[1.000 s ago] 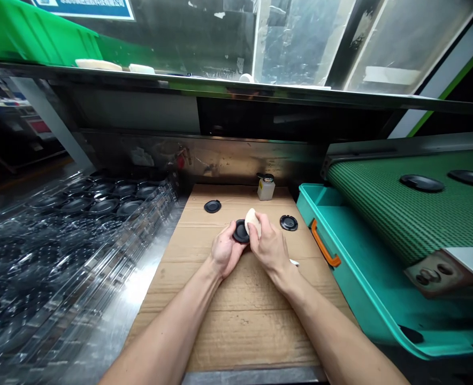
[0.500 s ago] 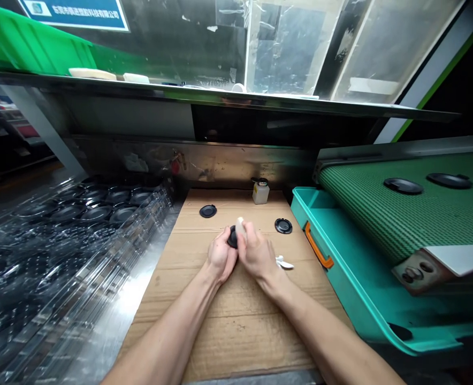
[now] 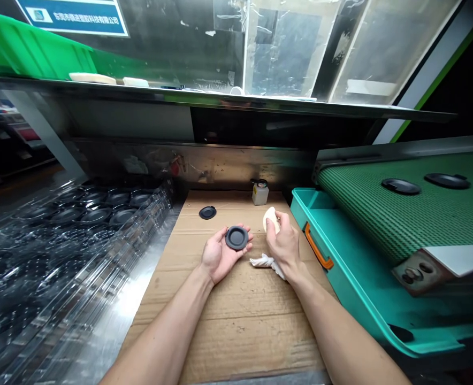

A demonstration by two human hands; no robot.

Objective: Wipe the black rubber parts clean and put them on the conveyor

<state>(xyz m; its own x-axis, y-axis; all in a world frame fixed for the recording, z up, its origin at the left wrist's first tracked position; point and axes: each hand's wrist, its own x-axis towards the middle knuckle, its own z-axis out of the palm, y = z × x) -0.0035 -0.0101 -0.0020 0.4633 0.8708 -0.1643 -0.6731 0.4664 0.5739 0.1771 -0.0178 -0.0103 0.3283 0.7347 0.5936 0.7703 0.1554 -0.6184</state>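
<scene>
My left hand (image 3: 222, 254) is palm up, with a black round plastic lid (image 3: 236, 238) resting on its fingers. The lid's recessed face points toward me. To the right, my right hand (image 3: 284, 243) pinches a cream-coloured round pad (image 3: 270, 218) between thumb and fingers, apart from the lid. A crumpled white cloth (image 3: 264, 261) lies on the cardboard (image 3: 236, 326) just under my right wrist. Further back on the left sits another black lid (image 3: 207, 213). A small pump bottle (image 3: 260, 193) stands at the cardboard's far edge.
On the left are clear plastic trays (image 3: 71, 267) holding many black lids. A teal bin (image 3: 341, 283) with an orange handle stands at the right, below a green conveyor belt (image 3: 421, 214) carrying black lids (image 3: 401, 186). A metal shelf (image 3: 220, 99) crosses above, with a green crate (image 3: 31, 51).
My right hand has moved right with the pad, away from the lid. My left hand has opened flatter, showing the lid's face. The lid lying at the right is now hidden behind my right hand.
</scene>
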